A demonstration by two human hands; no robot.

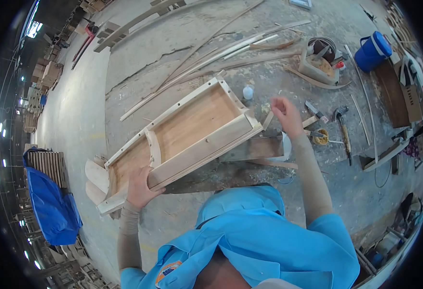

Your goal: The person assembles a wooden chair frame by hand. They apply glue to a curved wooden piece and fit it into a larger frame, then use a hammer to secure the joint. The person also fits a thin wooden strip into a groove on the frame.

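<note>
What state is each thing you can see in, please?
Frame: open side up
Left hand: gripping the frame
Right hand: raised, curled; any contents unclear
Hammer: lying down
Bin: open, holding things
Cooler: lid on
Tarp: draped, creased

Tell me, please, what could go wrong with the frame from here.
The frame might slide or tip, since the left hand grips it near one end while the right hand is off it. If it swings, it could knock over the bottle near its far end.
</note>
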